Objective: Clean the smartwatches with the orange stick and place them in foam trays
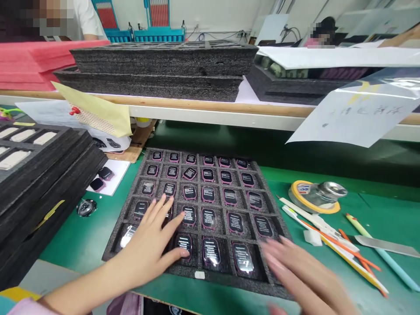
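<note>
A black foam tray (229,280) lies on the green bench, divided into compartments that hold several smartwatches (208,218) with purple-pink frames and lit screens of white text. Over the tray's left part my left hand (154,238) is spread, palm down. Its index finger and thumb reach onto the watch faces near the front, and it hides some watches behind it. At the tray's front right corner my right hand (305,275) is blurred by motion, its fingers stretched out and nothing visible in them. One watch (189,173) in the second row from the back sits tilted.
Foam trays (65,188) are stacked at left, beside loose watches (106,173) and a round watch part (86,207). At right lie a yellow tape roll (297,199), a toothbrush (297,214) and a metal blade (387,245). A shelf (210,114) with foam stacks crosses above.
</note>
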A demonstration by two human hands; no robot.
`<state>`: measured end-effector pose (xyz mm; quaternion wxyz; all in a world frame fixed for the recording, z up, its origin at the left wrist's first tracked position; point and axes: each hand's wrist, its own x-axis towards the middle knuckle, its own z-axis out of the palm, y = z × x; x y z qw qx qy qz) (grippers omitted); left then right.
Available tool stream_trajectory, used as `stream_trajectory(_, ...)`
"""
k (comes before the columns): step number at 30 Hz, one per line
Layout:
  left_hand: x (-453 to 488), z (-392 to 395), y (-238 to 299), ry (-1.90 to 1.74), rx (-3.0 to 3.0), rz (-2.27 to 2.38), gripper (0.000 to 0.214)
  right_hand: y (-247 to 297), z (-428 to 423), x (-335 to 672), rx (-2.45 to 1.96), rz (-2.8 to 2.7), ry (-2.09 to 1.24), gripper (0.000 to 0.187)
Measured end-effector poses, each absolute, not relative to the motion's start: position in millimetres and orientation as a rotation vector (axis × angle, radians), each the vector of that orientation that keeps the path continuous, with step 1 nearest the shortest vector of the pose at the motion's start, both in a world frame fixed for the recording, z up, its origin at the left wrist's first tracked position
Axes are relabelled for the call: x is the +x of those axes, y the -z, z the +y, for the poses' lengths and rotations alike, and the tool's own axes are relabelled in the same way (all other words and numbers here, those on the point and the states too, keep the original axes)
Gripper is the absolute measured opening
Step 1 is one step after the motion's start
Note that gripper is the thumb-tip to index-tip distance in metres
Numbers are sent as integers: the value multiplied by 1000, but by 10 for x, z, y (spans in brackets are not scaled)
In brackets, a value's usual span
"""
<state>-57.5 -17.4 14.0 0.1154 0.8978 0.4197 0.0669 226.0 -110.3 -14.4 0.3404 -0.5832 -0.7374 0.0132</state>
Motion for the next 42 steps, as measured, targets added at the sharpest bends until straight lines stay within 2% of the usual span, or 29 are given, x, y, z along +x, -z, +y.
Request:
stream_trajectory(3, -497, -299, -58, -230, 2666, 1257, 68, 167, -948, 2044, -1613, -2069, 5, 74)
stream_trajectory(11, -383, -309, 4, -282, 2712, 1341, 68, 256, -827, 1905, -1727, -2146, 37, 70)
stream_trajectory(17, -414, -388, 20, -333, 2739, 1325, 71, 208, -912, 2008, -1714, -1973, 21, 70)
stream_trajectory(24, -482, -515, 87, -458, 2736, 1247, 57, 272, -999, 2040, -1599, -2026, -26, 68)
stream_trajectory(34, -664, -646, 153, -675, 2788, 1059, 44, 293, -1125, 2118, -1322, -2103, -35, 38)
stream_trajectory(42, -673, -660, 204, -718, 2808, 1032, 40, 280, -1170, 2168, -1309, -2011, -44, 39)
